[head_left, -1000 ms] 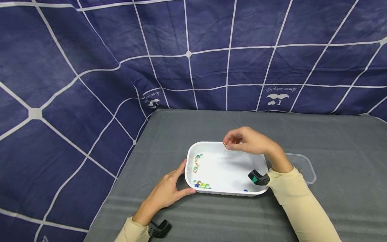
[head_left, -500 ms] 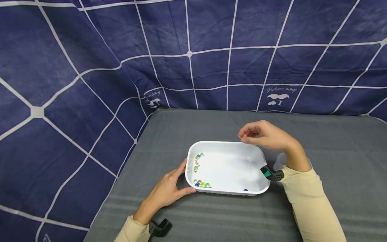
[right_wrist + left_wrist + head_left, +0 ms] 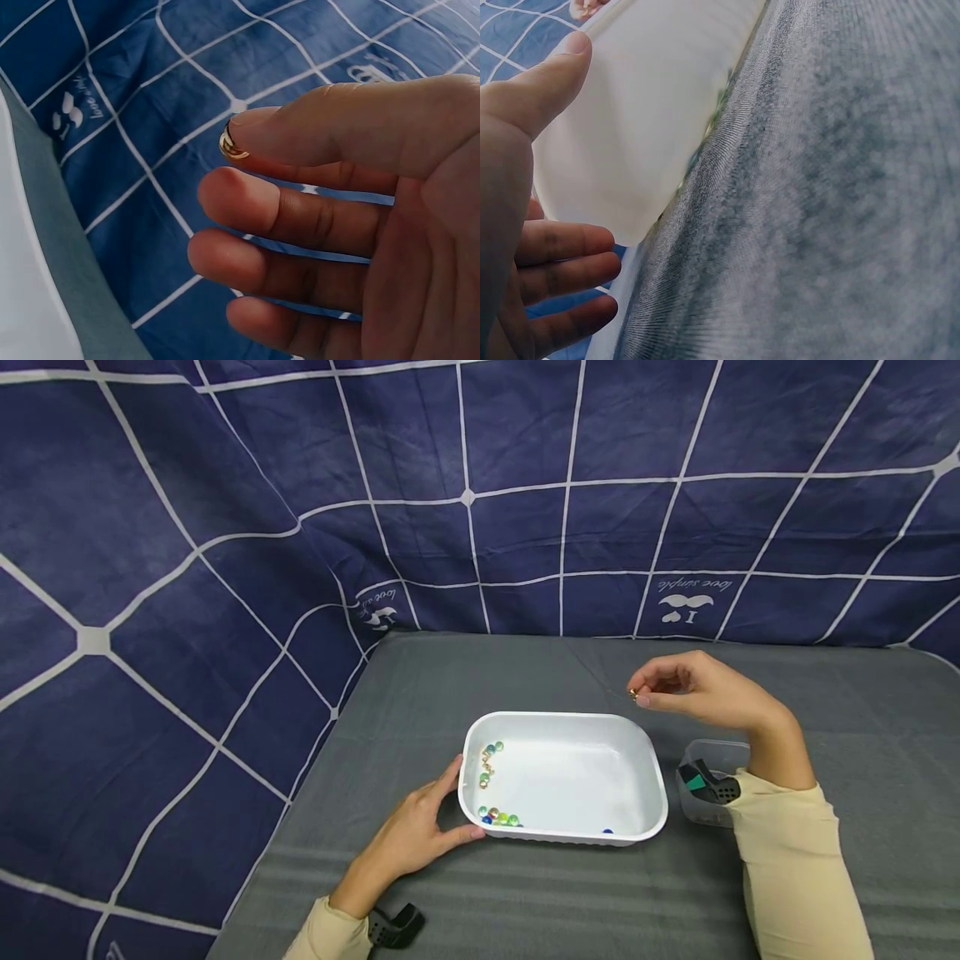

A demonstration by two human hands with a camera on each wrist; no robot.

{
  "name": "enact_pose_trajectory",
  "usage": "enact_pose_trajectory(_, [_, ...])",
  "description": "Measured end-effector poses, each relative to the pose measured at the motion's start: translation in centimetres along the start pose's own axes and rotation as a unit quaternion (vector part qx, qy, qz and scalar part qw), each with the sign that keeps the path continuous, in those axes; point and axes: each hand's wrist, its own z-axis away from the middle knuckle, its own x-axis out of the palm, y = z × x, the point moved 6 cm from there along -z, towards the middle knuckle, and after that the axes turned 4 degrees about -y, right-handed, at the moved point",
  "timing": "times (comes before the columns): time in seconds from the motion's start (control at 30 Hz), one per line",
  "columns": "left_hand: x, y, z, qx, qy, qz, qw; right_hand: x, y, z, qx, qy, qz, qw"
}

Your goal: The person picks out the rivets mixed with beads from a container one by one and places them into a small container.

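Thumb and index finger of my right hand point(image 3: 708, 692) pinch a small shiny gold trinket point(image 3: 234, 146) with curved bands; its exact kind cannot be told. The hand hovers beyond the right back corner of a white tray point(image 3: 570, 768). At the tray's left end, my left hand point(image 3: 416, 828) steadies the front corner, with thumb and spread fingers against its outside. Inside the tray, several gold pieces point(image 3: 487, 763) lie along the left side. Green, blue and brown marbles point(image 3: 501, 817) gather in the front left corner. One blue marble point(image 3: 607, 832) sits near the front right.
A clear plastic container point(image 3: 708, 814) stands just right of the tray, partly hidden by the right wrist and its black band point(image 3: 708, 783). Grey cloth point(image 3: 375, 902) covers the table. Behind and to the left hangs a blue checked curtain point(image 3: 517, 535).
My right hand has moved right and back, from over the tray to beyond its right back corner, still holding the gold trinket. The left hand and tray stay in place.
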Motion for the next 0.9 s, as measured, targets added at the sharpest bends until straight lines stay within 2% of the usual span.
enact_pose_trajectory(0.33, [0.0,0.0,-0.1,0.008,0.001,0.001,1.0,-1.4,0.6,1.4,-0.005,0.014,0.004,0.9999])
enact_pose_trajectory(0.6, [0.1,0.0,-0.1,-0.001,-0.007,0.009,0.9999,-2.4,1.3,2.8,0.024,0.02,0.002,0.9995])
enact_pose_trajectory(0.77, [0.1,0.0,0.1,-0.003,-0.002,0.001,1.0,-2.9,1.5,3.7,0.003,0.008,-0.02,0.9998])
enact_pose_trajectory(0.9, [0.1,0.0,0.0,0.0,0.001,0.004,1.0,-3.5,1.4,4.3,-0.011,0.015,-0.024,0.9995])
